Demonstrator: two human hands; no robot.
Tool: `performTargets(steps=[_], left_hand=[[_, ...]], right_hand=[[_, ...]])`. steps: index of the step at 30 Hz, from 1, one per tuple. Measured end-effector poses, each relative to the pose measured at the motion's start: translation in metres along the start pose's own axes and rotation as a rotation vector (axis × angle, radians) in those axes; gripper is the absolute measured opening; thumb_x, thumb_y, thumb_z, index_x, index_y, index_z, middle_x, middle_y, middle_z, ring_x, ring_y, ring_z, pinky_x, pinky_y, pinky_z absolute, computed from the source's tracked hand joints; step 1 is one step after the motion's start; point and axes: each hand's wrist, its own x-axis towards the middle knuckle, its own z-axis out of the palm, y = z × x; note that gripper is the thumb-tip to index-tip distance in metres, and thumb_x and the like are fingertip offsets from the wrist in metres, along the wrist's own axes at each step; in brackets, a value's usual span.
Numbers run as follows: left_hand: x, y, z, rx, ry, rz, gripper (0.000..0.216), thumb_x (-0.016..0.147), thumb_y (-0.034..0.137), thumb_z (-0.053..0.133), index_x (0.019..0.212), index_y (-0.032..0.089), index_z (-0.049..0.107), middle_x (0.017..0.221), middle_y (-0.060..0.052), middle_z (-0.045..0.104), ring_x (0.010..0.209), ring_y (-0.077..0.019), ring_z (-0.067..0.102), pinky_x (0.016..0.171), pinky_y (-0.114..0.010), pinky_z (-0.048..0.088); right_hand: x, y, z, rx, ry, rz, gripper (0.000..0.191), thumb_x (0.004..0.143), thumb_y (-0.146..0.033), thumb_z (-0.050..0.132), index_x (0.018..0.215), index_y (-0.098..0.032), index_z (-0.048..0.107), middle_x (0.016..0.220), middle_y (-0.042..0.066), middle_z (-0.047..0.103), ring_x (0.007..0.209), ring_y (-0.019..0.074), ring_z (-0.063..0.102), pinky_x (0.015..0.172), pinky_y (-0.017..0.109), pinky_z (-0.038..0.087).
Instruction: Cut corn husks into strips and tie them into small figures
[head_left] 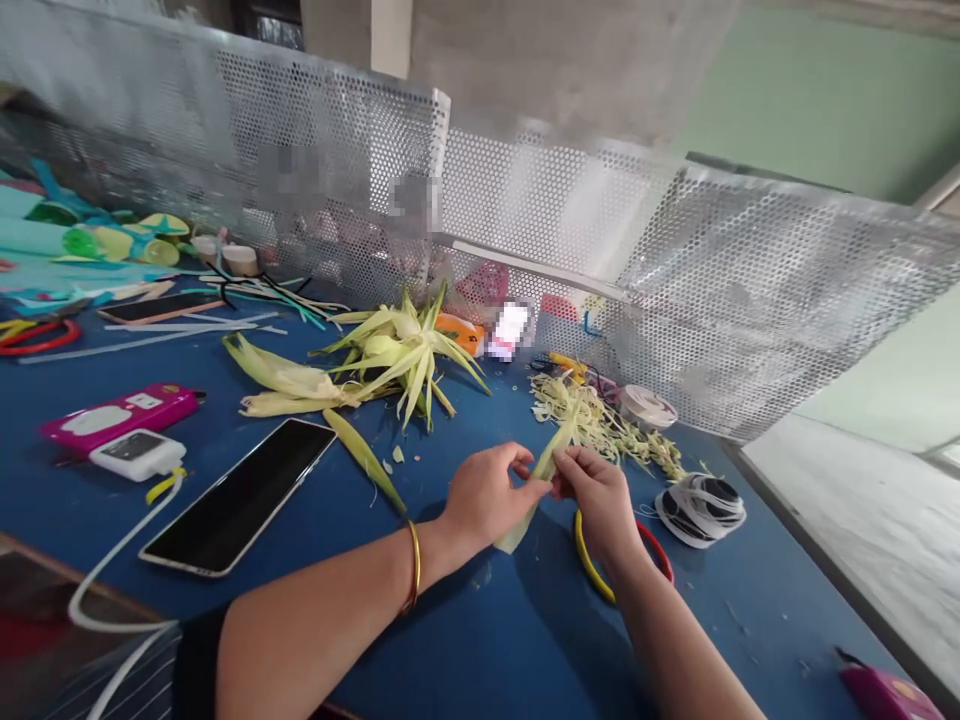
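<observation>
A pale green strip of corn husk [553, 450] is pinched between my two hands above the blue table. My left hand [491, 490], with a gold bangle at the wrist, closes thumb and fingers on its lower part. My right hand [598, 490] pinches its edge just beside the left fingertips. Under my right hand lie red and yellow looped handles [590, 565], partly hidden. Whole corn husks [409, 350] are heaped beyond my left hand, and one long green leaf [364, 460] lies near that wrist. Shredded husk strips [600, 420] are piled beyond my right hand.
A spool of white thread [701, 510] and a roll of tape [649, 405] stand at right. At left lie a black-screened phone [240, 497], a magenta device [120, 415] and a white cabled box [137, 453]. A perforated metal screen [540, 190] borders the table's far side.
</observation>
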Motion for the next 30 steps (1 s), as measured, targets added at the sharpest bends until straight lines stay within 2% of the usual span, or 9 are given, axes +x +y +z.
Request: performTargets(steps=[3, 5, 9, 14, 18, 24, 27, 30], left_hand=[[0.003, -0.002, -0.002, -0.075, -0.043, 0.023, 0.017, 0.076, 0.031, 0.064, 0.085, 0.02, 0.073, 0.085, -0.001, 0.074, 0.071, -0.0167, 0.062, 0.066, -0.027, 0.041], [0.006, -0.003, -0.003, -0.135, -0.056, 0.024, 0.016, 0.077, 0.028, 0.061, 0.074, 0.019, 0.073, 0.075, -0.001, 0.072, 0.07, -0.0162, 0.061, 0.063, -0.026, 0.039], [0.008, -0.002, -0.004, -0.266, -0.031, -0.085, 0.02, 0.075, 0.029, 0.062, 0.061, 0.017, 0.069, 0.061, 0.0, 0.065, 0.062, -0.0142, 0.055, 0.059, -0.025, 0.036], [0.008, 0.001, -0.004, -0.474, -0.071, -0.255, 0.019, 0.07, 0.029, 0.066, 0.056, 0.017, 0.065, 0.052, 0.003, 0.055, 0.053, -0.0112, 0.045, 0.054, -0.025, 0.033], [0.006, 0.004, -0.007, -0.628, -0.12, -0.412, 0.017, 0.071, 0.027, 0.065, 0.056, 0.018, 0.062, 0.046, 0.004, 0.049, 0.045, -0.0104, 0.041, 0.047, -0.025, 0.031], [0.009, 0.005, -0.01, -0.691, -0.066, -0.486, 0.018, 0.071, 0.025, 0.066, 0.057, 0.018, 0.059, 0.046, 0.004, 0.049, 0.043, -0.0106, 0.043, 0.044, -0.024, 0.032], [0.013, -0.001, -0.01, -0.784, -0.01, -0.535, 0.016, 0.071, 0.028, 0.067, 0.061, 0.018, 0.059, 0.05, 0.003, 0.052, 0.046, -0.012, 0.047, 0.046, -0.025, 0.036], [0.017, -0.01, -0.01, -0.838, 0.069, -0.563, 0.017, 0.071, 0.031, 0.067, 0.064, 0.018, 0.058, 0.051, 0.003, 0.051, 0.046, -0.0121, 0.047, 0.046, -0.025, 0.036]], right_hand=[[-0.004, -0.003, 0.004, 0.033, -0.026, -0.003, 0.033, 0.066, -0.047, 0.079, 0.064, -0.017, 0.065, 0.05, -0.002, 0.059, 0.048, 0.0103, 0.049, 0.05, 0.023, 0.041], [-0.006, -0.005, 0.004, 0.06, -0.001, -0.009, 0.032, 0.065, -0.045, 0.08, 0.066, -0.017, 0.066, 0.052, -0.002, 0.059, 0.049, 0.0104, 0.05, 0.05, 0.023, 0.041], [-0.006, -0.007, 0.002, 0.055, 0.019, -0.04, 0.032, 0.069, -0.046, 0.078, 0.064, -0.017, 0.065, 0.053, -0.001, 0.06, 0.052, 0.0118, 0.052, 0.053, 0.024, 0.043], [-0.006, -0.006, 0.001, -0.054, 0.026, -0.108, 0.033, 0.076, -0.048, 0.07, 0.064, -0.018, 0.064, 0.053, 0.0, 0.059, 0.052, 0.014, 0.052, 0.054, 0.026, 0.044], [-0.008, -0.004, -0.001, -0.265, 0.085, -0.188, 0.034, 0.083, -0.048, 0.062, 0.064, -0.019, 0.061, 0.055, -0.001, 0.057, 0.056, 0.0148, 0.054, 0.057, 0.026, 0.045], [-0.011, -0.001, -0.002, -0.476, 0.128, -0.315, 0.031, 0.087, -0.045, 0.058, 0.071, -0.019, 0.066, 0.063, 0.001, 0.062, 0.059, 0.0156, 0.058, 0.06, 0.026, 0.046], [-0.014, -0.01, -0.002, -0.414, 0.015, -0.343, 0.032, 0.086, -0.044, 0.058, 0.068, -0.019, 0.065, 0.058, 0.0, 0.058, 0.055, 0.0141, 0.055, 0.056, 0.025, 0.044], [-0.018, -0.025, -0.011, -0.221, -0.33, -0.218, 0.035, 0.082, -0.046, 0.063, 0.061, -0.018, 0.063, 0.053, -0.001, 0.055, 0.047, 0.0111, 0.049, 0.049, 0.023, 0.04]])
